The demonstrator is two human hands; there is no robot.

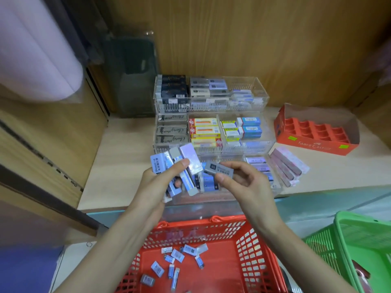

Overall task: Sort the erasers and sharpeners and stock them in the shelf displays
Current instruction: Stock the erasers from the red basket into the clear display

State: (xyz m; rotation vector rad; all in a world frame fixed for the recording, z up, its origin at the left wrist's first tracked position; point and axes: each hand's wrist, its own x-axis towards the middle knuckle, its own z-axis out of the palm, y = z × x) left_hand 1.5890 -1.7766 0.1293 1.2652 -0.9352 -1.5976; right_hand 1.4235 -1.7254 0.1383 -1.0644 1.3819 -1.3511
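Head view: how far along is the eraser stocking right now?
Done: the back and middle tiers of the clear display look mostly filled with boxed erasers. In hand: the left hand grips a fan of erasers, and the right hand pinches one grey eraser over the display's front. Left: roughly a dozen loose erasers lie in the red basket.

Green basket (323,248) at lower right, red cardboard box (313,145) on shelf

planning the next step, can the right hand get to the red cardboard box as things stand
Probably yes: nothing stands between the right hand and the red cardboard box, only flat pink packs lying low. But it pinches a grey eraser.
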